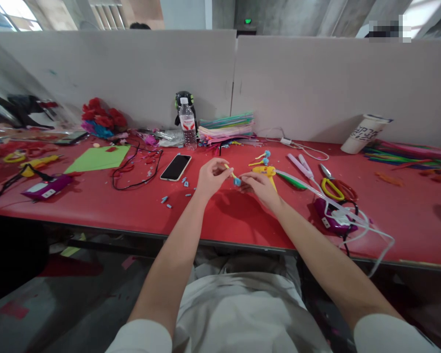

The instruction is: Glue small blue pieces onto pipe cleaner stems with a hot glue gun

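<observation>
My left hand [213, 177] pinches a thin yellow pipe-cleaner stem [231, 172] above the red table. At the stem's lower end sits a small fuzzy blue flower [237, 181]. My right hand [260, 187] has its fingertips closed at the flower's right side; how much of it they grip is partly hidden. Just beyond the right hand lies a yellow glue gun [265, 170]. Two similar blue flowers on yellow stems [265, 158] rest farther back. Several short blue pipe-cleaner pieces [164, 199] are scattered left of my left hand.
A phone [175, 167], a water bottle [187, 125] and bundled pipe cleaners [228, 128] stand or lie behind. On the right are scissors [332, 189], a pink flat iron [302, 166], a purple corded box [334, 218] and a tilted paper cup [365, 135]. Green sheets [95, 159] lie left.
</observation>
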Available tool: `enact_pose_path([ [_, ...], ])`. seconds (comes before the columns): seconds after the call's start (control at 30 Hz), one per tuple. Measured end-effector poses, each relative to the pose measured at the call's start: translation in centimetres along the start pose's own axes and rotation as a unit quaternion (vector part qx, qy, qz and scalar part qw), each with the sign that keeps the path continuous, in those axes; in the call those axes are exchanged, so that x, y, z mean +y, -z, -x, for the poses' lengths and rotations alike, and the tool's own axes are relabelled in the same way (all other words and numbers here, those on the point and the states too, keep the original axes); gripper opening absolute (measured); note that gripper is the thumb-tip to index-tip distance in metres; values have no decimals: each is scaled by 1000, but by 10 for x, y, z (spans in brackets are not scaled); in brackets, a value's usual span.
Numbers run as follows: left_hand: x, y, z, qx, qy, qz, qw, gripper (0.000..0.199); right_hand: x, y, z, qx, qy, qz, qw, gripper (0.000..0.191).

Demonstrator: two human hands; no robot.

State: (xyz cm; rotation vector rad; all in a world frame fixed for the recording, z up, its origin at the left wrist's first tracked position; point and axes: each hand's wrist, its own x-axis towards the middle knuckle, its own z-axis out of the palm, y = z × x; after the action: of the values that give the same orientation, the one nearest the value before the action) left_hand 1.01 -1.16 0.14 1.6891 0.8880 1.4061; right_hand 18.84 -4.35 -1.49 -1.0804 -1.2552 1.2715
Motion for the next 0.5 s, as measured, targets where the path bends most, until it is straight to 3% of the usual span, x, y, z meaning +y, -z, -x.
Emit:
enact_pose_path([
  [0.5, -6, -2, 2, -28, -10, -25, 999, 27, -1, -5, 2, 11, 1, 22, 1000, 17],
])
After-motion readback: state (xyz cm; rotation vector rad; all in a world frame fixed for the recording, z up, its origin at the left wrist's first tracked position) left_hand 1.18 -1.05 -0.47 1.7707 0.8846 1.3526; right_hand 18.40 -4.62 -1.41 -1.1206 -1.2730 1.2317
